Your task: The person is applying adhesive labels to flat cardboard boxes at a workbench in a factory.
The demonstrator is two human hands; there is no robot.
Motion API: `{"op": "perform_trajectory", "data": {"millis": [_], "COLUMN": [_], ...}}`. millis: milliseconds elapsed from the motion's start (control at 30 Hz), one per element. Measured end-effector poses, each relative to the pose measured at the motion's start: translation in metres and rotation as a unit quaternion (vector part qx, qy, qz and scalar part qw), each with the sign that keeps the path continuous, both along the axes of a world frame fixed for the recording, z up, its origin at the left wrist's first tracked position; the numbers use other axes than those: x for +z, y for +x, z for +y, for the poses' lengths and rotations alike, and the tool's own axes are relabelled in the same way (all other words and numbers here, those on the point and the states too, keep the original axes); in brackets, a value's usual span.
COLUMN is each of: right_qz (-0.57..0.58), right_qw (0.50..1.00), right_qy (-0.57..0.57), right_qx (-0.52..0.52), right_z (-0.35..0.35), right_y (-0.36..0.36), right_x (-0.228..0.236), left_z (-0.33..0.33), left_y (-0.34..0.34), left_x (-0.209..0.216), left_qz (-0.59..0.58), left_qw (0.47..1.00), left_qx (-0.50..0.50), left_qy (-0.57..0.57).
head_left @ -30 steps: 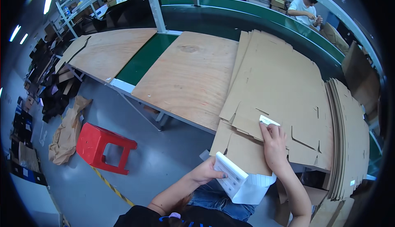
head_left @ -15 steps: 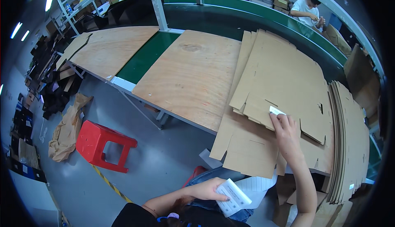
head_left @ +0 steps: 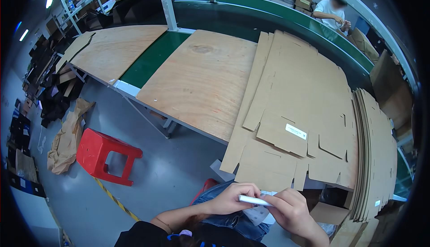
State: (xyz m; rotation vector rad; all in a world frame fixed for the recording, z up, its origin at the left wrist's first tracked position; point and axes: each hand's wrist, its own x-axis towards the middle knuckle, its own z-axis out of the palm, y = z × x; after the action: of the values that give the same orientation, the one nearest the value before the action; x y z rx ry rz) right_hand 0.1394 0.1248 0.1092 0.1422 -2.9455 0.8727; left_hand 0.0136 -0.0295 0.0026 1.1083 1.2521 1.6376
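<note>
In front of my lap, my left hand (head_left: 236, 198) is closed around a white stack of labels (head_left: 254, 200), which shows mostly its edge. My right hand (head_left: 293, 211) is closed too, its thumb and fingers pinching the stack's right end. Whether a single label is lifted between these fingertips cannot be made out. Beyond my hands lies a pile of flat brown cardboard box blanks (head_left: 309, 85) on the table. On a flap of the top blank sits a white label (head_left: 296, 131), flat, with small print.
More folded cardboard blanks (head_left: 376, 157) stand on edge at the right. Plywood boards (head_left: 201, 81) cover the table to the left. A red plastic stool (head_left: 105, 157) and crumpled brown paper (head_left: 71, 139) are on the floor. A co-worker (head_left: 332, 14) sits across the green conveyor (head_left: 251, 18).
My right hand has left the label on the cardboard and come down to the stack. The left hand has turned the stack nearly edge-on. The view has shifted slightly.
</note>
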Motion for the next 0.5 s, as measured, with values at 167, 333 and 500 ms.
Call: {"op": "perform_trajectory", "data": {"millis": [167,333,500], "right_qz": [0.164,0.173,0.146], "right_qw": [0.984,0.972,0.967], "right_qy": [0.036,-0.026,-0.075], "right_qx": [-0.059,-0.154,-0.197], "right_z": [-0.001,-0.002,0.001], "right_y": [0.007,0.010,0.012], "right_x": [-0.017,-0.020,-0.021], "left_z": [0.003,0.006,0.010], "left_y": [0.002,0.006,0.005], "left_x": [0.010,0.024,0.025], "left_qz": [0.005,-0.027,-0.081], "left_qw": [0.998,0.995,0.988], "left_qx": [-0.023,-0.007,-0.051], "left_qy": [-0.049,-0.097,-0.118]}}
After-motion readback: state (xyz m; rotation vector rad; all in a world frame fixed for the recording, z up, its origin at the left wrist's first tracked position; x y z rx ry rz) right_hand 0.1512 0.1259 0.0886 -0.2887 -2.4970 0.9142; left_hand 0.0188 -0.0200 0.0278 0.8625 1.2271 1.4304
